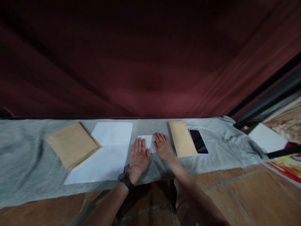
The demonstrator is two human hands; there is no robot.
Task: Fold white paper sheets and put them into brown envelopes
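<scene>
Between my hands lies a small folded sheet of white paper (pixel 150 142) on the grey cloth. My left hand (pixel 139 156) rests flat over its left side, fingers stretched out, with a dark watch on the wrist. Across the right end of the paper my right hand (pixel 162 146) lies flat, fingers extended. Larger white sheets (pixel 110 160) with a crease lie to the left. A stack of brown envelopes (pixel 74 144) partly covers them. Right of my right hand are brown envelopes (pixel 183 138), stacked neatly.
A smartphone (pixel 198 142) with a dark screen touches the envelopes' right side. The grey cloth (pixel 221 144) covers the narrow work surface, backed by a dark red curtain (pixel 148 78). Tiled floor (pixel 225 182) shows in front; a colourful printed sheet (pixel 288 166) is at far right.
</scene>
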